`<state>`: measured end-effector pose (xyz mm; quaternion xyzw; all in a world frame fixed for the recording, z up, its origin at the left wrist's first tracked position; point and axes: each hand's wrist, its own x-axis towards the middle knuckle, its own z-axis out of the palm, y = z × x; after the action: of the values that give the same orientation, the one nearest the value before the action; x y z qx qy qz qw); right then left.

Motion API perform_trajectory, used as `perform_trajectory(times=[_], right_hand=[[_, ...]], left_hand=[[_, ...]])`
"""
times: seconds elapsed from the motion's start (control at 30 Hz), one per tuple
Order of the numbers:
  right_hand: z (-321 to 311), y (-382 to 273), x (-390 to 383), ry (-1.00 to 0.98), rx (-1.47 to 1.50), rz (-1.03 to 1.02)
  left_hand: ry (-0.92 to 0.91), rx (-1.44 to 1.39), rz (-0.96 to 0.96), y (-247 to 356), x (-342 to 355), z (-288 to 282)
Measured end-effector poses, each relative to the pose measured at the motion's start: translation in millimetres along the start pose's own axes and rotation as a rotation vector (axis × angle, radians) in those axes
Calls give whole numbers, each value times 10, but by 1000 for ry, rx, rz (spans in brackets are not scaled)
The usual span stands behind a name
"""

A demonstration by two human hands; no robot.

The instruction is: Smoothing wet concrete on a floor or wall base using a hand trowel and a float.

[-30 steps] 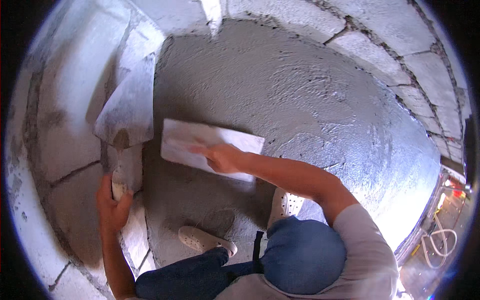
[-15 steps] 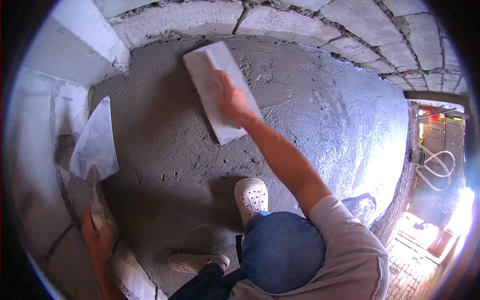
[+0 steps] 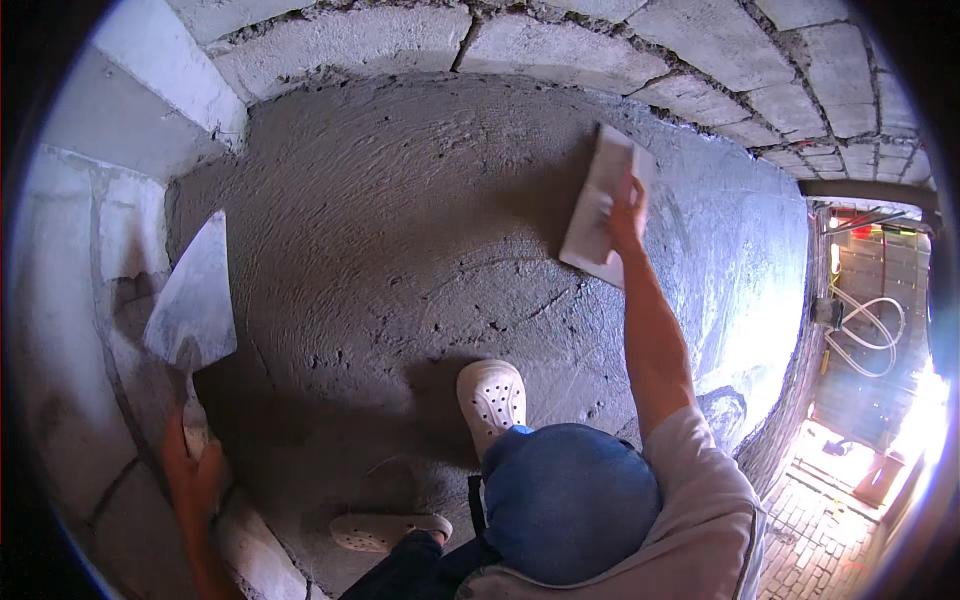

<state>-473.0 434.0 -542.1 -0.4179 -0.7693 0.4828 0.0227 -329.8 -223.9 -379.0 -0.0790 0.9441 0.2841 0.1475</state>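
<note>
My right hand point(image 3: 628, 216) grips the handle of a pale rectangular plastering float point(image 3: 592, 215), its long face lying on the wet grey mortar point(image 3: 400, 230) toward the right of the floor. My right arm is stretched out ahead of me. At the left, my left hand point(image 3: 193, 470) is closed round the handle of a pointed brick trowel point(image 3: 197, 300). The trowel's metal blade points away from me, above the mortar's left edge near the block wall. Grey smears mark the blade.
Grey block walls point(image 3: 345, 50) border the mortar at the far side and left point(image 3: 60, 250). My cream clogs point(image 3: 492, 400) stand on the mortar. At the right a bright doorway opens onto brick paving point(image 3: 830, 520), with a looped white hose point(image 3: 880, 340) hanging beyond.
My right hand has swept the float from the middle of the mortar to the right, leaving curved streaks behind it. My left hand and the trowel have hardly moved.
</note>
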Motion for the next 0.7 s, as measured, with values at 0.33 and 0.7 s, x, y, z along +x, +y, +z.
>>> perform_trajectory(times=[0.33,0.7], right_hand=[[-94,273,393,-68,374,-126],[2315,-665,-1215,-838,395,-348]], left_hand=[[-45,-295,-119,226,68,13],[-95,-151,-237,207,-204,-210]])
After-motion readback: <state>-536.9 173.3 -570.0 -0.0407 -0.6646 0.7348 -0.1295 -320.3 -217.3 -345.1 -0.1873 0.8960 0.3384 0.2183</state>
